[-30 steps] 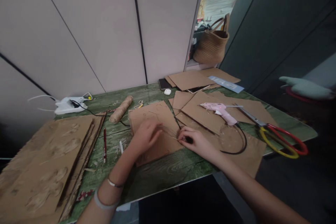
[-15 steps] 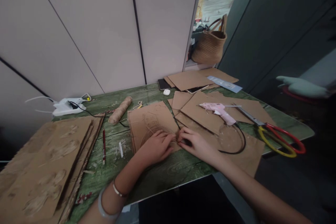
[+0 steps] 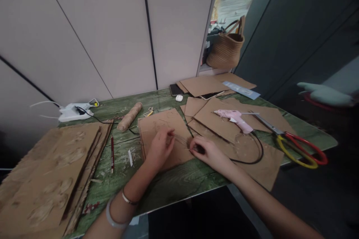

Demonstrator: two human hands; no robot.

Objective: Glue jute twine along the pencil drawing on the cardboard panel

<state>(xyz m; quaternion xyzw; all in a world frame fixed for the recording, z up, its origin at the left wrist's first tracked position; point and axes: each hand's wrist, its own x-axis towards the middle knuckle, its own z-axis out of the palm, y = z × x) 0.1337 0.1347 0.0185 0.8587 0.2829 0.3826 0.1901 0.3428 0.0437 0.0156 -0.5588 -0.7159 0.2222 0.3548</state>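
A brown cardboard sheet (image 3: pixel 159 123) lies on the green table (image 3: pixel 174 186) in front of me. My left hand (image 3: pixel 159 147) rests on it, fingers pinched on a thin strand of twine (image 3: pixel 181 141) stretched across the sheet. My right hand (image 3: pixel 206 151) is closed at the sheet's right edge, pinching the other end of the strand. A roll of jute twine (image 3: pixel 129 116) lies beyond the sheet, to the left.
A pink glue gun (image 3: pixel 234 116) with a black cord lies on cardboard pieces (image 3: pixel 218 119) to the right, beside red-and-yellow scissors (image 3: pixel 297 145). Stacked cardboard (image 3: pixel 47 171) fills the left. A red pencil (image 3: pixel 112 149), a white power strip (image 3: pixel 73 112) and a woven basket (image 3: pixel 227 46) are around.
My left hand slid toward my right hand along the strand, then moved back up and left onto the sheet. My right hand stayed put.
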